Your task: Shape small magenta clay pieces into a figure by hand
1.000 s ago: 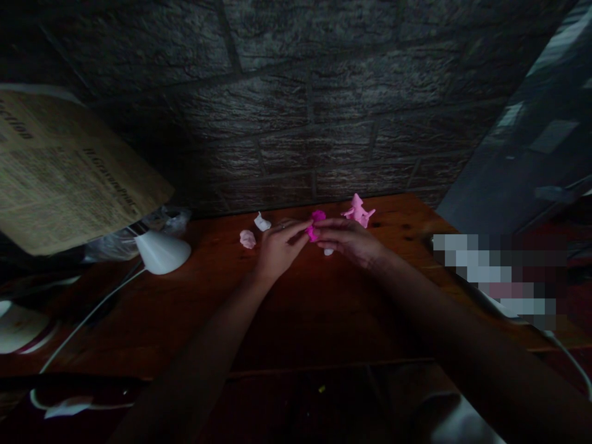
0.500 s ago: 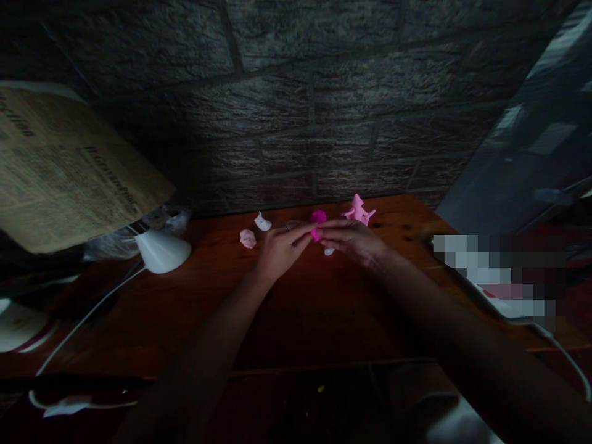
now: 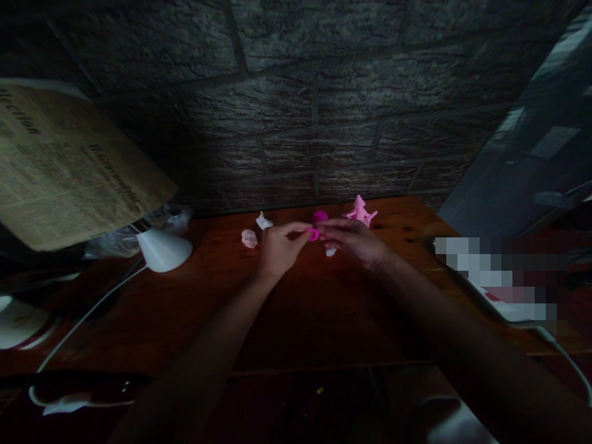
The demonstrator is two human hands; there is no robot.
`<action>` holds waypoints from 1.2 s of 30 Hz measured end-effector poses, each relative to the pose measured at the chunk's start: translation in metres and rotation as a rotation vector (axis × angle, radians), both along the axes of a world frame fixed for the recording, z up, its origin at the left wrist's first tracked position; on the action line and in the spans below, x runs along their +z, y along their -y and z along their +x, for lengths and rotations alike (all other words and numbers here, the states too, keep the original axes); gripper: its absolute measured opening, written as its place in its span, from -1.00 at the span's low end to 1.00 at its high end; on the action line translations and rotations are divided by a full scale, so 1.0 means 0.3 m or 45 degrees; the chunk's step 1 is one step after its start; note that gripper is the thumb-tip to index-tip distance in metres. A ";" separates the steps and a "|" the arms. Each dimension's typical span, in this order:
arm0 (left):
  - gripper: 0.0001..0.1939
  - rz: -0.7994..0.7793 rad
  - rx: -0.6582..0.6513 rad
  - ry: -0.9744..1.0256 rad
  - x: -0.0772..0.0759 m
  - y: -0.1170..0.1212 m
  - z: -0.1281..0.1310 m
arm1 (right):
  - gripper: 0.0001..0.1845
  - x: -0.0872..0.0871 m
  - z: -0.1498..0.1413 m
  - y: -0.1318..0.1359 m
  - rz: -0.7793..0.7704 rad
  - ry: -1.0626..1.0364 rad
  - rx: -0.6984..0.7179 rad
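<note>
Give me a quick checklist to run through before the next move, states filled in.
1. Small magenta piece at the fingertips of the left hand and right hand: ok.
2. Pink figure upright: ok.
3. Right hand not touching that figure: cannot tell, they overlap in view.
4. White cord away from both hands: ok.
5. Bright light on the tabletop: not ok, dim.
</note>
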State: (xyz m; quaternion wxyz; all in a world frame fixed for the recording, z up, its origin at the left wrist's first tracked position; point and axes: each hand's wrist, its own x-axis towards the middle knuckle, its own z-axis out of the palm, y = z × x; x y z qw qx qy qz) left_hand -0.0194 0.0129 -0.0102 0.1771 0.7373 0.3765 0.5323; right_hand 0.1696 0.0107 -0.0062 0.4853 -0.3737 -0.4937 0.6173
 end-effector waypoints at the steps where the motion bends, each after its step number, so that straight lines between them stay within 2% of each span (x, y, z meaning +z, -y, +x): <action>1: -0.88 -0.025 -0.006 0.031 -0.005 -0.003 0.002 | -0.78 0.000 -0.002 0.000 0.005 0.005 -0.004; 8: -0.84 -0.131 -0.122 0.064 -0.023 -0.017 0.009 | -0.78 -0.007 -0.014 0.001 0.006 -0.009 -0.037; 14: -0.91 -0.204 -0.051 0.145 -0.030 -0.034 0.004 | -0.79 -0.018 -0.013 -0.002 0.040 0.066 -0.025; 18: -0.91 -0.328 -0.044 0.237 -0.053 -0.050 0.003 | -0.73 -0.021 -0.014 -0.002 0.130 0.143 -0.002; 22: -0.91 -0.448 -0.084 0.337 -0.071 -0.061 0.004 | -0.69 -0.015 -0.024 0.003 0.302 0.165 0.055; 24: -0.91 -0.485 -0.108 0.399 -0.068 -0.060 0.006 | -0.70 -0.008 -0.027 0.006 0.385 0.182 0.035; 27: -0.87 -0.528 -0.164 0.449 -0.050 -0.055 0.007 | -0.68 0.001 -0.021 0.007 0.391 0.231 0.027; 31: -0.79 -0.497 -0.216 0.434 -0.029 -0.049 0.000 | -0.63 0.002 -0.007 0.004 0.350 0.253 0.069; 36: -0.77 -0.382 -0.219 0.249 -0.028 -0.047 -0.012 | -0.60 0.004 -0.008 0.005 0.333 0.237 -0.007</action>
